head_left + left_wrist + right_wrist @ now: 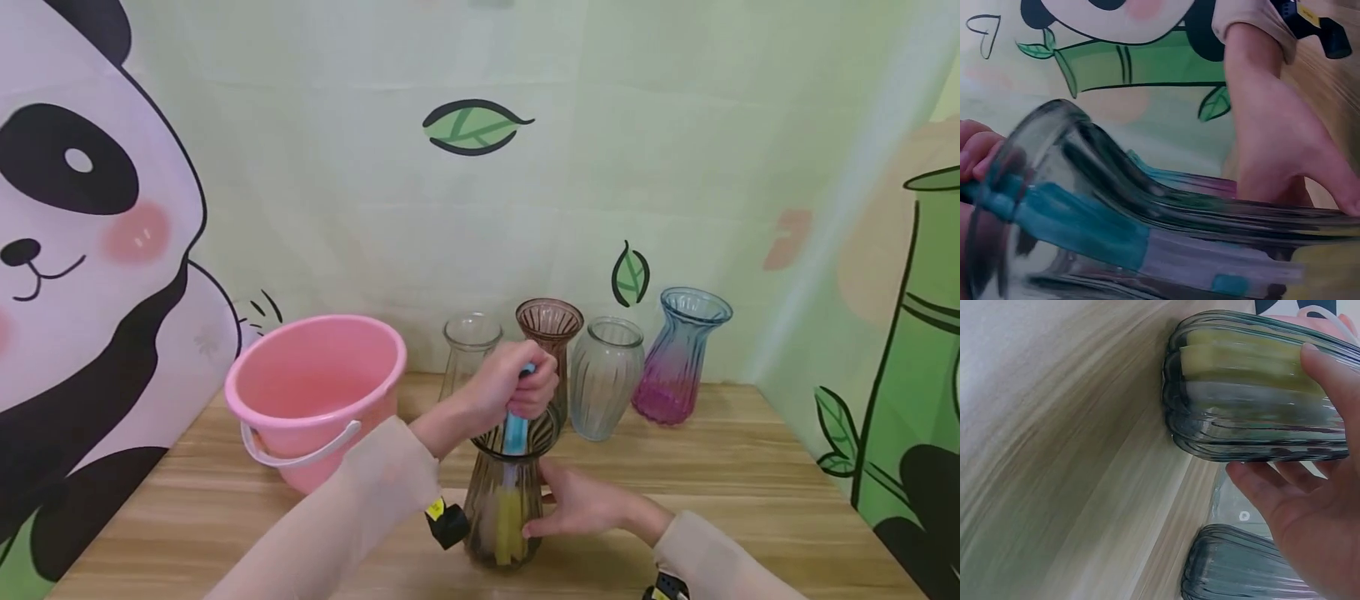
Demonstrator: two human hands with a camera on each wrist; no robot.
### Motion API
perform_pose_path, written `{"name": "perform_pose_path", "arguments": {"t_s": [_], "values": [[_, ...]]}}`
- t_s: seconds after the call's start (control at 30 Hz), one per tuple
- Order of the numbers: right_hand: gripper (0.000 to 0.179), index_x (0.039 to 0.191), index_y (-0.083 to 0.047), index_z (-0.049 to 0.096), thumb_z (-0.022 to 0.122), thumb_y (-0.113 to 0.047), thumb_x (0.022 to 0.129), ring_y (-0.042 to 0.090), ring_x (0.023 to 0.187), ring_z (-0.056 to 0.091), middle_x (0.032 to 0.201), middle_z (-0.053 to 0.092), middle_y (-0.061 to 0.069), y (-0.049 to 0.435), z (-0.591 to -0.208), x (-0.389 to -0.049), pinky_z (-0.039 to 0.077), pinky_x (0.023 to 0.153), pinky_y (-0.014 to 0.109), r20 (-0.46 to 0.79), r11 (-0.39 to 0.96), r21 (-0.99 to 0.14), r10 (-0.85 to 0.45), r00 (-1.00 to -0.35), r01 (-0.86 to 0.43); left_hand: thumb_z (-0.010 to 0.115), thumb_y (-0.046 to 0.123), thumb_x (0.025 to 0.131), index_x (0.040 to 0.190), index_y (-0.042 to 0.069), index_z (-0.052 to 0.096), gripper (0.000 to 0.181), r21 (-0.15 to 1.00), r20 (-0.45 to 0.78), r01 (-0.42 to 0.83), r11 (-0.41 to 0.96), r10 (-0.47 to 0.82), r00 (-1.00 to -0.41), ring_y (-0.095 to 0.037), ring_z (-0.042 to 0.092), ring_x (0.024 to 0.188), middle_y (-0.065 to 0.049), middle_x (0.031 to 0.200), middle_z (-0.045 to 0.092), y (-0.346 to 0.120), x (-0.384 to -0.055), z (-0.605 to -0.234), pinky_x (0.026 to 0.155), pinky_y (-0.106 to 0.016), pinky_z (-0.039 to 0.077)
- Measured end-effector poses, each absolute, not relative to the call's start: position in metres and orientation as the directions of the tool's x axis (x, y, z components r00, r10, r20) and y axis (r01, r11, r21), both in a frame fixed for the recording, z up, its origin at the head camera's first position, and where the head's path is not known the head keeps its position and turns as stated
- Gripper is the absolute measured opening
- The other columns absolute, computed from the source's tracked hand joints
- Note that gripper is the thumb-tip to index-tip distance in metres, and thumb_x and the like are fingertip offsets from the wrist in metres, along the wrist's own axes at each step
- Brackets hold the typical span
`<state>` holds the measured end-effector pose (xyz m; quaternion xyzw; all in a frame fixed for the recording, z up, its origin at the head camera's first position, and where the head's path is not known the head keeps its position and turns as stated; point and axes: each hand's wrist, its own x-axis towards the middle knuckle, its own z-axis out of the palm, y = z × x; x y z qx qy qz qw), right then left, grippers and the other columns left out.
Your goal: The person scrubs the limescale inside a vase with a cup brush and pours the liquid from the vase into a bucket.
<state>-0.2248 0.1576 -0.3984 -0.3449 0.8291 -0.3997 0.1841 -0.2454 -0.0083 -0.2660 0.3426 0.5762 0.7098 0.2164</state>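
Note:
A smoky grey glass vase [483, 504] with a flared rim and ribbed sides stands upright at the front of the table. From above, my left hand [517, 382] grips the blue handle [516, 433] of a sponge bottle brush that reaches down inside it. The brush's yellow sponge head [1241, 359] shows through the glass near the bottom, with a pale strip beside it. My right hand [588, 500] holds the vase's lower body from the right, thumb in front and fingers behind, as the right wrist view also shows.
A pink bucket [315, 417] with a white handle stands at the left. Behind the vase are a clear vase [471, 332], a brown vase [551, 317], a clear ribbed vase [606, 379] and a blue-to-pink vase [678, 358]. A printed cloth backdrop [337, 208] borders the wooden table [720, 492].

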Motion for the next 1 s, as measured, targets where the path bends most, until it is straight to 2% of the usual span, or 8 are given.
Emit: {"name": "perform_pose_path", "arguments": {"t_s": [0.23, 0.43, 0.6, 0.73, 1.0], "values": [[0.058, 0.119, 0.001, 0.039, 0.072, -0.020, 0.077, 0.032, 0.117, 0.049, 0.120, 0.050, 0.013, 0.156, -0.399, -0.223, 0.046, 0.091, 0.027, -0.032, 0.448, -0.786, -0.717, -0.696, -0.425, 0.030, 0.015, 0.086, 0.054, 0.010, 0.026, 0.033, 0.979, 0.198, 0.097, -0.182, 0.702, -0.684, -0.012, 0.027, 0.042, 0.003, 0.049, 0.027, -0.016, -0.243, -0.272, 0.044, -0.023, 0.026], [0.056, 0.119, 0.002, 0.040, 0.071, -0.020, 0.078, 0.033, 0.117, 0.049, 0.120, 0.051, 0.013, 0.158, -0.396, -0.228, 0.046, 0.093, 0.030, -0.021, 0.432, -0.773, -0.749, -0.662, -0.464, 0.027, 0.015, 0.086, 0.052, 0.014, 0.024, 0.034, 0.976, 0.183, 0.038, -0.212, 0.723, -0.666, -0.008, 0.023, 0.041, 0.006, 0.047, 0.026, -0.020, -0.241, -0.270, 0.044, -0.021, 0.021], [0.058, 0.121, 0.003, 0.041, 0.073, -0.016, 0.076, 0.032, 0.118, 0.050, 0.120, 0.053, 0.013, 0.158, -0.396, -0.231, 0.046, 0.092, 0.027, -0.029, 0.404, -0.816, -0.743, -0.668, -0.414, 0.027, 0.014, 0.086, 0.050, 0.017, 0.026, 0.037, 0.964, 0.218, 0.029, -0.264, 0.724, -0.654, -0.006, 0.022, 0.040, 0.009, 0.045, 0.026, -0.020, -0.242, -0.265, 0.042, -0.020, 0.017], [0.062, 0.123, 0.003, 0.041, 0.074, -0.016, 0.075, 0.033, 0.118, 0.050, 0.121, 0.053, 0.012, 0.158, -0.396, -0.230, 0.046, 0.091, 0.027, -0.042, 0.416, -0.823, -0.724, -0.689, -0.387, 0.026, 0.014, 0.086, 0.049, 0.018, 0.026, 0.037, 0.960, 0.241, 0.050, -0.274, 0.726, -0.644, -0.006, 0.020, 0.039, 0.009, 0.044, 0.026, -0.020, -0.244, -0.254, 0.042, -0.021, 0.016], [0.067, 0.125, 0.003, 0.041, 0.076, -0.018, 0.072, 0.033, 0.116, 0.052, 0.121, 0.054, 0.014, 0.156, -0.398, -0.227, 0.047, 0.088, 0.025, -0.014, 0.453, -0.784, -0.695, -0.719, -0.423, 0.023, 0.013, 0.086, 0.048, 0.019, 0.027, 0.039, 0.938, 0.324, 0.098, -0.333, 0.741, -0.588, -0.006, 0.019, 0.038, 0.010, 0.042, 0.026, -0.027, -0.241, -0.208, 0.042, -0.021, 0.015]]}}
